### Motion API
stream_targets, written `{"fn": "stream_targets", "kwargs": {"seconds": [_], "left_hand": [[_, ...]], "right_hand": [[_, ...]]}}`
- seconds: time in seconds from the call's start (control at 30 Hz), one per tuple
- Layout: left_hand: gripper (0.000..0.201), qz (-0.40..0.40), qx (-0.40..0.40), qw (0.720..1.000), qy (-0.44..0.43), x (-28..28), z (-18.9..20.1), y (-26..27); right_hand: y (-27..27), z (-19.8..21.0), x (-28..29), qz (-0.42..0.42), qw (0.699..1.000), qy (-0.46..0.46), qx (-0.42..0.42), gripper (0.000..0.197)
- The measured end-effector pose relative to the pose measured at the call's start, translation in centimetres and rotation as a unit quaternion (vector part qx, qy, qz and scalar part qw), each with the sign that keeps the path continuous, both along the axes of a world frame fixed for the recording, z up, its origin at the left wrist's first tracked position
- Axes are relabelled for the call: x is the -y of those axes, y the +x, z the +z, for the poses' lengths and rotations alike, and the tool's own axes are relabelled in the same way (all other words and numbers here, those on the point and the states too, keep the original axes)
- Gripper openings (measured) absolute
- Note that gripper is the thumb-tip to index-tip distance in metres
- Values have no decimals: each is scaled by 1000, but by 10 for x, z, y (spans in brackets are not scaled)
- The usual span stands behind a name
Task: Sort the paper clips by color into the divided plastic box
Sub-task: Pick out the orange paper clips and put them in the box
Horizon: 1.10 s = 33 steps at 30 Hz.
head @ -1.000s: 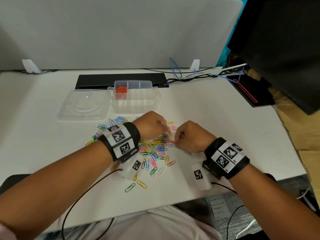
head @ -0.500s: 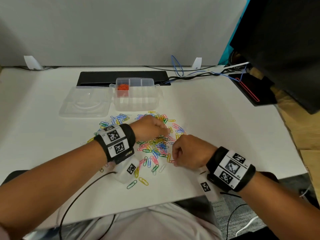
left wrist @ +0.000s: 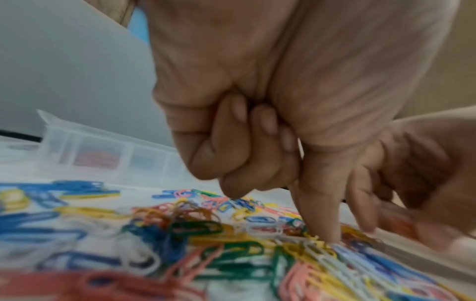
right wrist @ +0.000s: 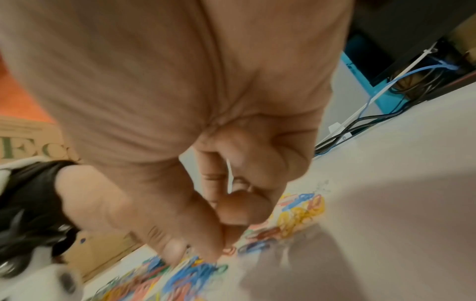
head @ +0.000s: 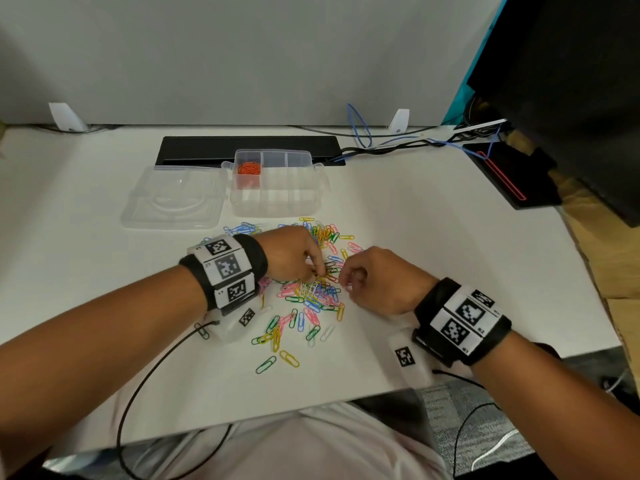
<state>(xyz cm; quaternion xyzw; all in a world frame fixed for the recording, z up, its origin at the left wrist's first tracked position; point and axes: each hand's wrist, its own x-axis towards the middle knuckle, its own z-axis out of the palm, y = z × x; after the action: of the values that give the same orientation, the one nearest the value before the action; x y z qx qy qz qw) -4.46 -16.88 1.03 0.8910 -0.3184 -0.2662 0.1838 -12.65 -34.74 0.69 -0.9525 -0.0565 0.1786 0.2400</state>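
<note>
White desk (head: 433, 237) fills the head view, backed by a grey partition. At upper centre sits the divided plastic box (head: 277, 188), open, with its clear lid (head: 173, 199) lying flat just to its left. Only one compartment, at the box's upper left, holds anything: a heap of orange clips (head: 248, 169). The other compartments look empty (the left wrist view hints at a faint bluish tint in one, too blurred to trust).

Below the box, mid-frame, a large loose scatter of paper clips (head: 311, 299) in blue, yellow, green, pink and white covers the desk, so sorting appears barely begun, with one colour done and the rest still to go.

Both hands work the centre of the pile. The left hand (head: 294, 254) has most fingers curled into the palm and one finger pressed straight down onto the clips. The right hand (head: 374, 282) is loosely curled, fingertips close together over the clips; whether it pinches one cannot be told.
</note>
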Motion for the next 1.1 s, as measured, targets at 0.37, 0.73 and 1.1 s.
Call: {"fn": "stream_targets", "kwargs": {"seconds": [0.37, 0.73, 1.1], "left_hand": [[15, -9, -13, 1000, -17, -7, -3, -4], [30, -17, -14, 1000, 0, -18, 1, -5], [6, -36, 71, 996, 33, -10, -7, -4]], "right_hand": [[34, -8, -20, -57, 997, -46, 9, 4], [32, -9, -20, -3, 997, -65, 38, 21], [27, -7, -8, -37, 996, 63, 49, 25]]}}
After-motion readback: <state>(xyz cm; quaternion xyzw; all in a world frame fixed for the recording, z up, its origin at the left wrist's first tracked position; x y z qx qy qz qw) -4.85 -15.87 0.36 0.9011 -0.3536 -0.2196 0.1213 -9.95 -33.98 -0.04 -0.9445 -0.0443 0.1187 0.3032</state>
